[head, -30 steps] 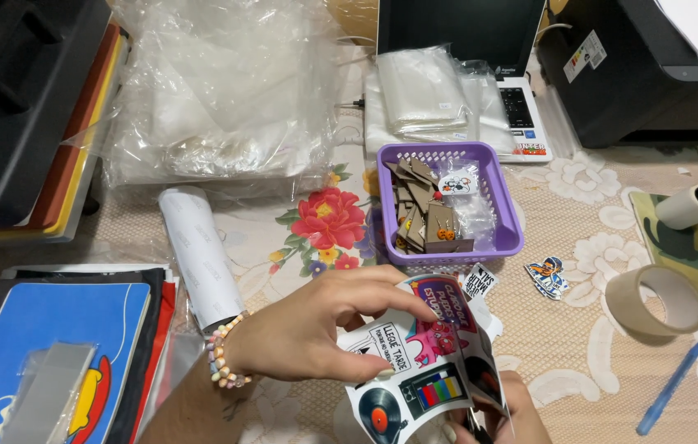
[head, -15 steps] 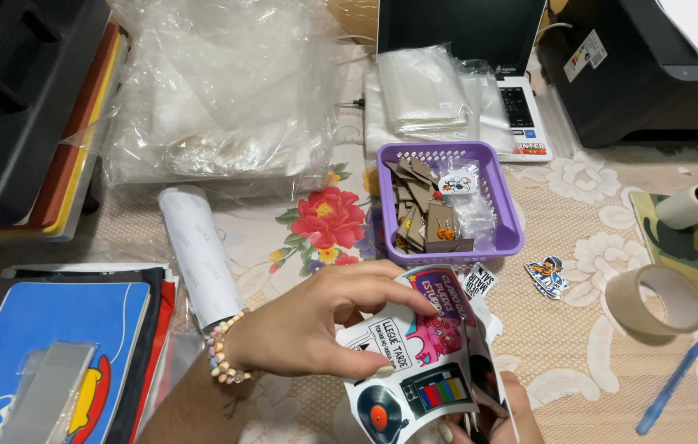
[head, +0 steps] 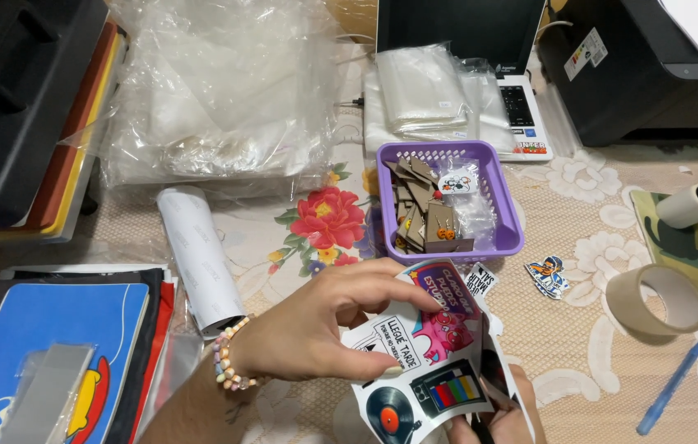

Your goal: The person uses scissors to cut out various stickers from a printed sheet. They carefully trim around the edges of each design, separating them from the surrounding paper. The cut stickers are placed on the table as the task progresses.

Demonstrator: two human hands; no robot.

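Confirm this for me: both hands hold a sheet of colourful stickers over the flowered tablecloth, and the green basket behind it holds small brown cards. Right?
Not quite: the basket is purple, not green, as the head view shows. The rest stands: the left hand and the right hand hold the sticker sheet over the flowered tablecloth, and small brown cards lie in the basket.

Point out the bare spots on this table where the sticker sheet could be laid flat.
Most bare cloth lies right of the purple basket, between the loose sticker, tape roll and blue pen. A narrower patch sits between the white paper roll and basket. The left side, with stacked folders, and the back, with plastic bags, are crowded.
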